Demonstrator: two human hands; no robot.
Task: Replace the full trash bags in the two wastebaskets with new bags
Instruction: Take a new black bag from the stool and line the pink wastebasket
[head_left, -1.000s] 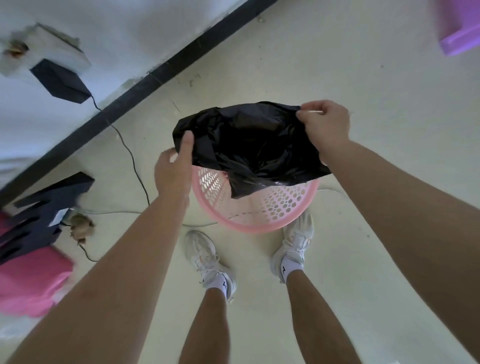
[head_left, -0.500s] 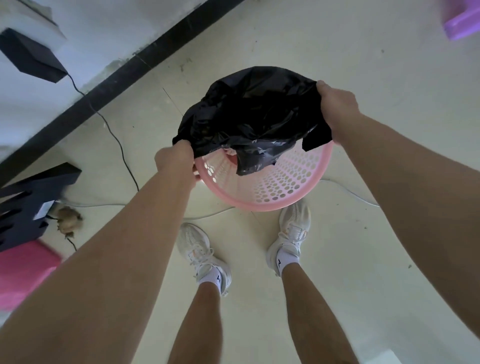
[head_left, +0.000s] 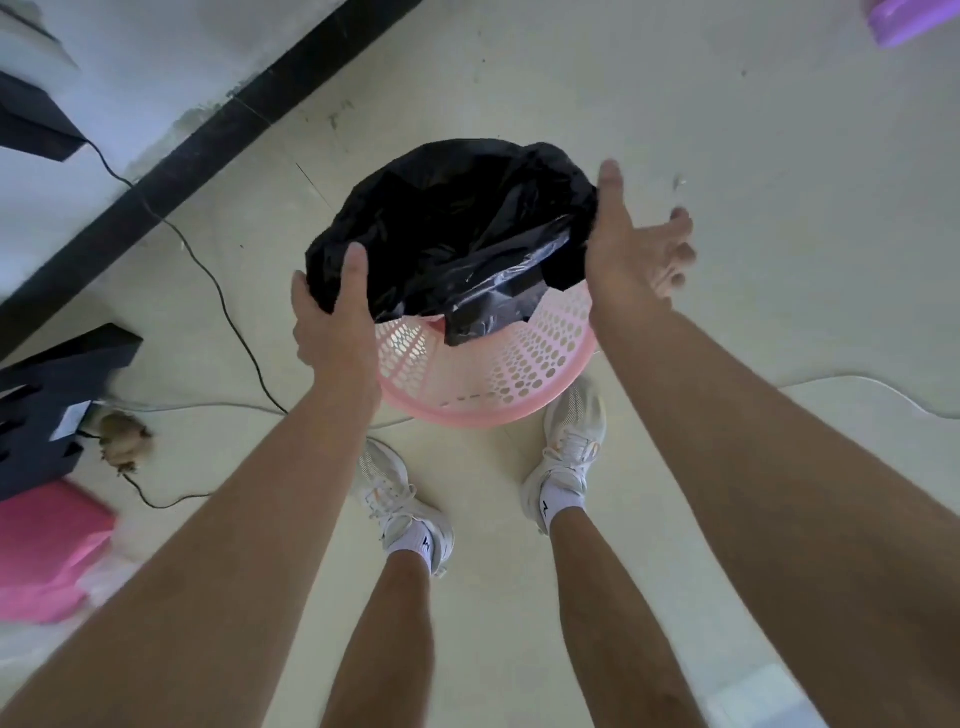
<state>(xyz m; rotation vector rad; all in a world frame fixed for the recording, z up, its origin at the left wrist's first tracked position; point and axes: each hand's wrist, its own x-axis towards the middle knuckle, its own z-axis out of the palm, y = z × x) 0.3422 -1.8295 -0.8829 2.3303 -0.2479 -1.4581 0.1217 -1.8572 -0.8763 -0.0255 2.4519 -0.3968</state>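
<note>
A pink perforated wastebasket (head_left: 498, 379) stands on the floor just ahead of my feet. A black trash bag (head_left: 447, 228) is spread over its far rim, with a loose flap hanging down inside. My left hand (head_left: 332, 317) grips the bag's edge at the basket's left rim, thumb on top of the plastic. My right hand (head_left: 639, 239) is at the bag's right edge, fingers spread apart and the palm against the plastic, holding nothing.
A black baseboard (head_left: 208, 140) runs along the wall at upper left, with a black cable (head_left: 223, 306) trailing across the floor. Dark objects (head_left: 47, 405) and a pink item (head_left: 41, 551) lie at the left. A purple object (head_left: 909, 21) sits at top right.
The bag has been pulled wider over the basket's far rim. My right hand has let go of the bag's edge and opened its fingers. My left hand still grips the left edge.
</note>
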